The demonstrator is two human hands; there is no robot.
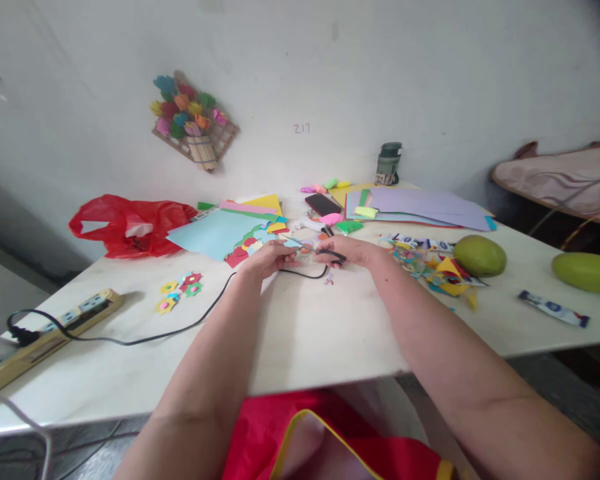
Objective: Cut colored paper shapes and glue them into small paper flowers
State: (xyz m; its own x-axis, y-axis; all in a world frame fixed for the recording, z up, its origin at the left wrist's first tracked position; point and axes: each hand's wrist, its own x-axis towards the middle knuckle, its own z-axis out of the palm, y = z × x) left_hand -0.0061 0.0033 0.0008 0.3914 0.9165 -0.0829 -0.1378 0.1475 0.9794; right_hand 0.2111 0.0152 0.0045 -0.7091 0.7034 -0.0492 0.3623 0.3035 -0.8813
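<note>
Black-handled scissors [334, 255] are in my right hand [347, 251], whose fingers are closed round the handles; the blades point left. My left hand [274, 259] is pinched just left of the blades, on a small piece of paper too small to make out well. A black cord [180, 329] runs across the table and passes below both hands. Behind the hands lie coloured paper cutouts [240, 255] and a white glue gun [307, 226]. Small paper flowers [191, 285] rest on the table to the left of my left arm.
Left: a red plastic bag [165, 217], a power strip [55, 337]. Back: coloured sheets [430, 207], a phone [323, 205], clay packets [349, 227], a dark green jar [389, 163]. Right: paper scraps [447, 275], two green fruits [480, 256], a wrapper-like tube [554, 309].
</note>
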